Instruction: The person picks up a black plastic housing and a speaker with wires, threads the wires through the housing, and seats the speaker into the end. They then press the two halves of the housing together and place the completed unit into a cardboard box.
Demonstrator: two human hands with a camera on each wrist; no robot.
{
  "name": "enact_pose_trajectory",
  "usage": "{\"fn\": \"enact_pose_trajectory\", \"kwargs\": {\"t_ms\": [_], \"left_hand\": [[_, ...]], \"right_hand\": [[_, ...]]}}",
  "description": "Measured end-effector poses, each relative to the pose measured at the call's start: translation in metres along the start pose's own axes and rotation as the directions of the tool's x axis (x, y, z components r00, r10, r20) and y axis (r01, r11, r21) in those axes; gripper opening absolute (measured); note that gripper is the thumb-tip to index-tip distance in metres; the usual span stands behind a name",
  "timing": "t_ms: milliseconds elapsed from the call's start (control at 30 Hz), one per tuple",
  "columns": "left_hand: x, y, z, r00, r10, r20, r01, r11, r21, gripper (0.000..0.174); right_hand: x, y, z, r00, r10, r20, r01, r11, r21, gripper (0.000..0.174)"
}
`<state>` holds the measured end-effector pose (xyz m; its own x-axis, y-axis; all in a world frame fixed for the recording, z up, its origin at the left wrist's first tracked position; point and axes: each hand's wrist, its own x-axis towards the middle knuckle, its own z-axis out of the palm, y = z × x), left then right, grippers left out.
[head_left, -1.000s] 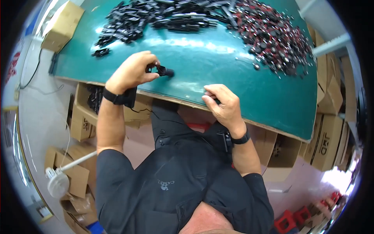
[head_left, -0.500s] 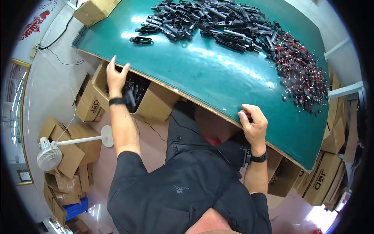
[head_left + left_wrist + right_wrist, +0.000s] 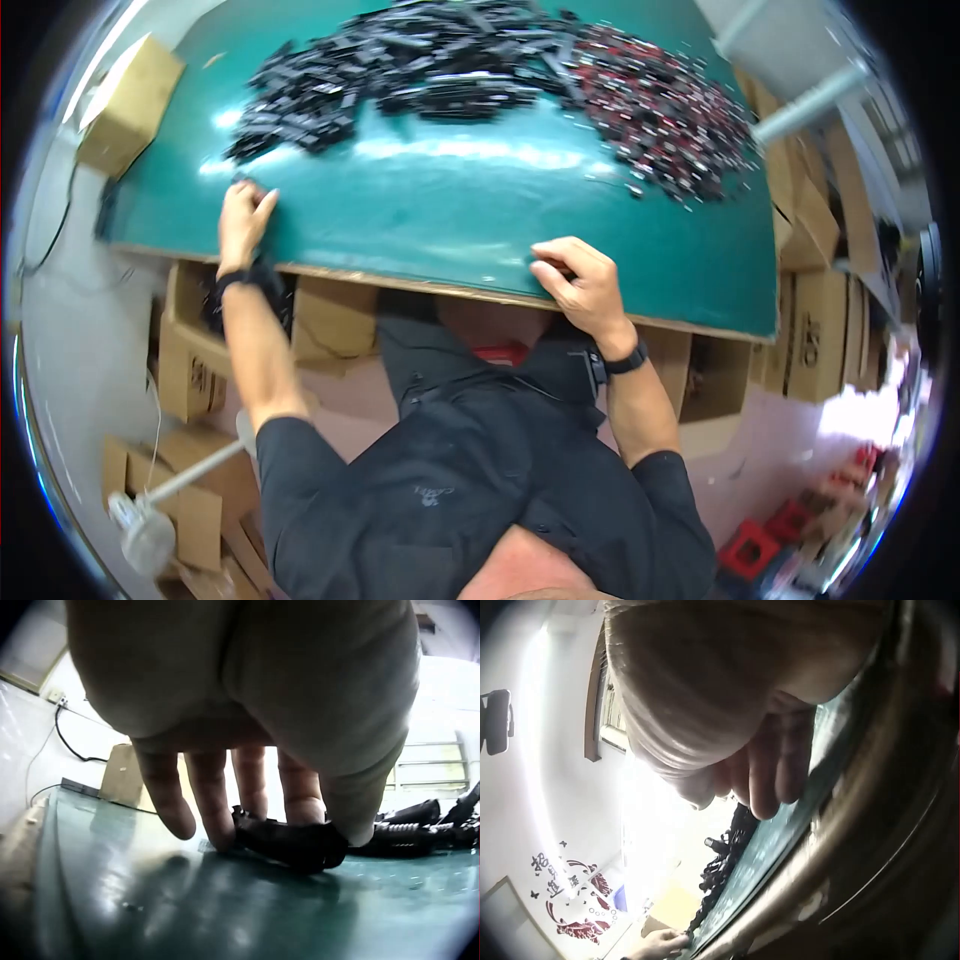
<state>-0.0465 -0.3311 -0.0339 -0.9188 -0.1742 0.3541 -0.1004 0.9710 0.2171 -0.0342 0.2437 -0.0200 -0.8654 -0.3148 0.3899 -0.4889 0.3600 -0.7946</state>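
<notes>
My left hand (image 3: 242,222) reaches to the left part of the green table (image 3: 400,220). Between its thumb and fingers it pinches a black plastic housing (image 3: 289,844), low over the tabletop in the left wrist view. Just beyond lies a pile of similar black housings (image 3: 310,95), some with ribbed ends. My right hand (image 3: 585,283) rests near the table's front edge, its fingers loosely curled. Nothing shows between its fingers (image 3: 761,780) in the right wrist view.
Small round black parts with red wires (image 3: 660,110) form a heap at the back right. A cardboard box (image 3: 130,105) stands at the table's left corner. Below the front edge is an open carton (image 3: 195,345). A white fan (image 3: 148,540) stands at the lower left.
My left hand first held a black housing over the table, then was spread and without it above the carton at the edge. Now it grips another housing farther in. My right hand stays near the edge.
</notes>
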Motion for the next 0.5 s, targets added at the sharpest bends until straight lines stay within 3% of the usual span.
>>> {"fn": "enact_pose_trajectory", "kwargs": {"t_ms": [67,133,167,233,367,500], "left_hand": [[-0.023,0.028,-0.007,0.983,0.165,-0.074,-0.171,0.981,-0.089,0.02],[-0.044,0.066,-0.022,0.996,0.043,0.08,-0.03,0.986,-0.164,0.015],[-0.053,0.083,-0.024,0.995,0.054,0.084,-0.038,0.983,-0.179,0.015],[-0.066,0.115,-0.028,0.979,0.19,0.077,-0.165,0.952,-0.257,0.013],[-0.076,0.152,-0.033,0.959,0.243,0.15,-0.199,0.945,-0.259,0.016],[-0.075,0.181,-0.028,0.955,0.268,0.129,-0.218,0.925,-0.311,0.023]], "right_hand": [[0.01,0.013,-0.021,1.0,-0.005,-0.01,0.004,1.0,-0.027,0.018],[0.027,0.028,-0.04,0.964,0.107,-0.243,-0.127,0.989,-0.068,0.02],[0.037,0.038,-0.05,0.962,0.112,-0.251,-0.136,0.987,-0.082,0.02],[0.05,0.058,-0.068,0.917,0.074,-0.392,-0.282,0.815,-0.505,0.022],[0.051,0.086,-0.074,0.951,0.088,-0.295,-0.262,0.733,-0.628,0.021],[0.042,0.09,-0.073,0.978,0.011,-0.206,-0.141,0.766,-0.627,0.02]]}}
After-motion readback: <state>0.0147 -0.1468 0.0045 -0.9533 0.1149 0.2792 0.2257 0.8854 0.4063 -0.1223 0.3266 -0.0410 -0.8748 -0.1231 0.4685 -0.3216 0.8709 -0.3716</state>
